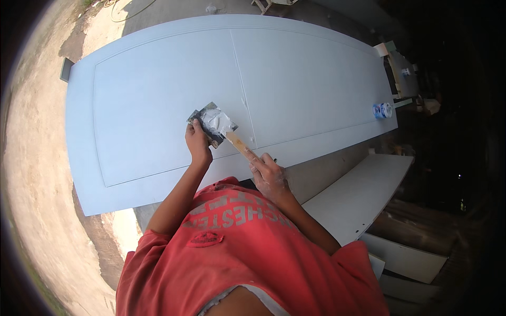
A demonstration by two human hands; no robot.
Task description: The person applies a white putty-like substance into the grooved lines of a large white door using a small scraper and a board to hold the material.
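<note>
In my left hand [197,143] is a dark, stained palette board [214,141], its top smeared with white filler paste [215,120]. My right hand [269,176] grips the wooden handle of a putty knife [242,145]. The tool's far end meets the paste, and its blade cannot be made out clearly. Both hands are above the near side of a large pale blue-white door panel [158,94] with grooved border lines. Across the panel's middle runs a seam [238,67] with small white filler spots along it.
An open can [382,110] stands on the panel's right end, with a flat stick [402,103] beside its mouth. Block supports show at the panel's left corner [66,69] and right corner [385,49]. More pale boards [355,189] lie to my right. A hose [130,17] crosses the ground at top left.
</note>
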